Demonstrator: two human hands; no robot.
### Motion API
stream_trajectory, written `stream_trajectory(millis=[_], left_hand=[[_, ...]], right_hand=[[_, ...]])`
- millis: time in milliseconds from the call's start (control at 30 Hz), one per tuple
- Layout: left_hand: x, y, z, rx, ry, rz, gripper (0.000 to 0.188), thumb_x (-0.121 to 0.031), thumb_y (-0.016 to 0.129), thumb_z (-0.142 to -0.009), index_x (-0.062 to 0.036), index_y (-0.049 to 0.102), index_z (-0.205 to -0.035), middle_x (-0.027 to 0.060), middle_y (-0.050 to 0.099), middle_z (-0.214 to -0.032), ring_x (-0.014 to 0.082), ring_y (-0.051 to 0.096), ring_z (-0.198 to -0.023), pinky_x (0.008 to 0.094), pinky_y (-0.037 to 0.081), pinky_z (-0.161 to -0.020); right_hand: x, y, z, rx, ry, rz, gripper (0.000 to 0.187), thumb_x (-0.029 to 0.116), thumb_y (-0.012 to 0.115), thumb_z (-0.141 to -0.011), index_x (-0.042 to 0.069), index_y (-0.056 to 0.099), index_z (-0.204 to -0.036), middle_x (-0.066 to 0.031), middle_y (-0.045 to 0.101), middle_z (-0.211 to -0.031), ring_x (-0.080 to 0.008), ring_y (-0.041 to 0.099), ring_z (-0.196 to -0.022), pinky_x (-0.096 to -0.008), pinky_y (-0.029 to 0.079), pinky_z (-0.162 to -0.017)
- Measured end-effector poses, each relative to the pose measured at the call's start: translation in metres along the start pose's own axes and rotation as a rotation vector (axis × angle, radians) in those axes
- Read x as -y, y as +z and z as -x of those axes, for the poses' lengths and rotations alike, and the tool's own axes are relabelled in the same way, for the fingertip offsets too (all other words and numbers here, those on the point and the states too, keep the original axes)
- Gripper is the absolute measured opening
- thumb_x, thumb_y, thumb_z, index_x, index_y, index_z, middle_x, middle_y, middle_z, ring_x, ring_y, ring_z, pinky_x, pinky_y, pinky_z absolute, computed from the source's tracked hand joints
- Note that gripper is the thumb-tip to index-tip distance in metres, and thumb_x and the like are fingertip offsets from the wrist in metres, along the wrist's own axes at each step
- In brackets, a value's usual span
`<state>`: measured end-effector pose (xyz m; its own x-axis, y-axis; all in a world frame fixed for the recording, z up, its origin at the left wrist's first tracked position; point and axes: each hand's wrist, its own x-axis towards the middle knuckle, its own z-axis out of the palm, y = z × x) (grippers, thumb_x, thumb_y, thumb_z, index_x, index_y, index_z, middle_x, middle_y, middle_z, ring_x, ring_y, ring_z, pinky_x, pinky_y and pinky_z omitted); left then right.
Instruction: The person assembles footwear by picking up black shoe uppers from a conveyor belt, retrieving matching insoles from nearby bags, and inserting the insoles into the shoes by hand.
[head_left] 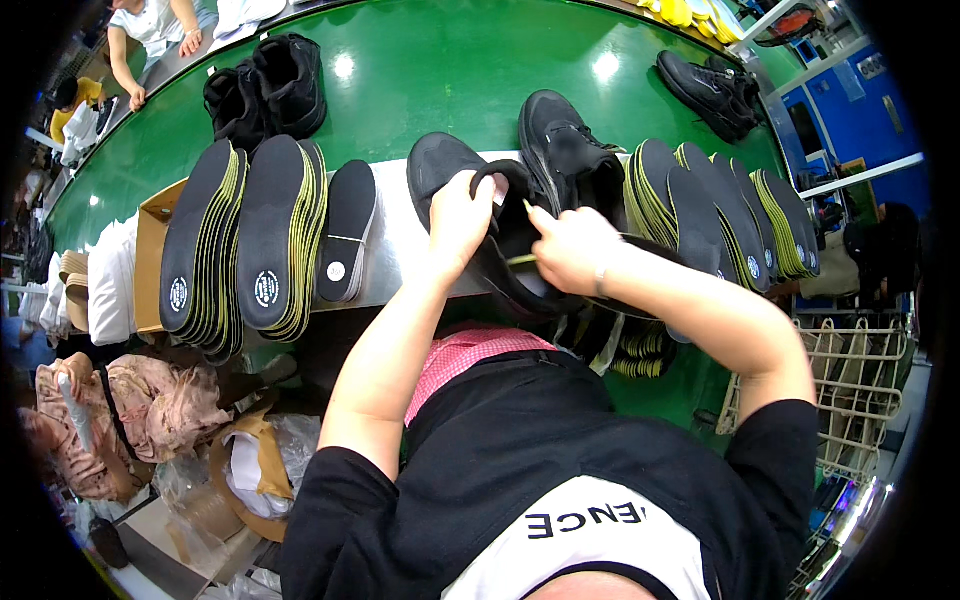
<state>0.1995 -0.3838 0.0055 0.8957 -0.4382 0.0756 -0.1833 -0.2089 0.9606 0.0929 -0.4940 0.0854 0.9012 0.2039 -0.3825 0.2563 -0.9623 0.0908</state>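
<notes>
My left hand (462, 222) grips a black shoe (438, 165) by the side of its collar, with the thumb at the opening. The shoe's toe points away from me. My right hand (578, 248) is closed at the shoe's opening, its fingers around a dark insole (522, 260) with a yellow-green edge. Part of that insole is hidden by the hand and the shoe, so how far inside it sits cannot be seen. Just right of the held shoe stands a second black shoe (560, 135), toe pointing away.
Stacks of dark insoles (270, 235) stand left of my hands, beside a cardboard box (150, 260); more insole stacks (690, 215) stand at the right. Black shoe pairs (268, 90) (705, 95) rest on the green table (440, 70). Another person (150, 40) is at the far left.
</notes>
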Motion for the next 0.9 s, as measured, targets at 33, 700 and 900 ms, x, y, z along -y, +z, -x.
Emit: stream_trajectory(millis=[33, 700, 900], left_hand=[[0.000, -0.001, -0.001, 0.014, -0.018, 0.011, 0.025, -0.024, 0.051, -0.077, -0.0007, 0.058, -0.084, 0.0188, 0.059, -0.075, 0.0312, 0.058, -0.073, 0.0349, 0.044, -0.067], [-0.001, -0.002, 0.000, 0.018, -0.112, 0.012, 0.029, -0.025, 0.050, -0.077, 0.0007, 0.058, -0.087, 0.0195, 0.059, -0.078, 0.0308, 0.058, -0.076, 0.0342, 0.043, -0.070], [0.007, 0.001, 0.001, 0.003, -0.076, 0.054, 0.027, -0.024, 0.051, -0.077, 0.0007, 0.058, -0.087, 0.0192, 0.059, -0.077, 0.0308, 0.058, -0.075, 0.0340, 0.044, -0.070]], right_hand=[[0.005, 0.017, -0.015, -0.085, 0.086, -0.089, 0.022, 0.027, 0.052, -0.071, 0.008, 0.062, -0.066, -0.0148, 0.050, -0.090, -0.0270, 0.057, -0.064, -0.0383, 0.045, -0.059], [0.019, 0.008, 0.019, -0.017, 0.332, -0.276, 0.027, 0.033, 0.053, -0.068, 0.008, 0.062, -0.065, -0.0152, 0.052, -0.074, -0.0286, 0.056, -0.070, -0.0375, 0.046, -0.061], [0.023, 0.046, -0.029, -0.111, 0.283, -0.346, 0.023, 0.026, 0.052, -0.070, 0.005, 0.063, -0.067, -0.0177, 0.055, -0.074, -0.0306, 0.056, -0.068, -0.0384, 0.047, -0.063]])
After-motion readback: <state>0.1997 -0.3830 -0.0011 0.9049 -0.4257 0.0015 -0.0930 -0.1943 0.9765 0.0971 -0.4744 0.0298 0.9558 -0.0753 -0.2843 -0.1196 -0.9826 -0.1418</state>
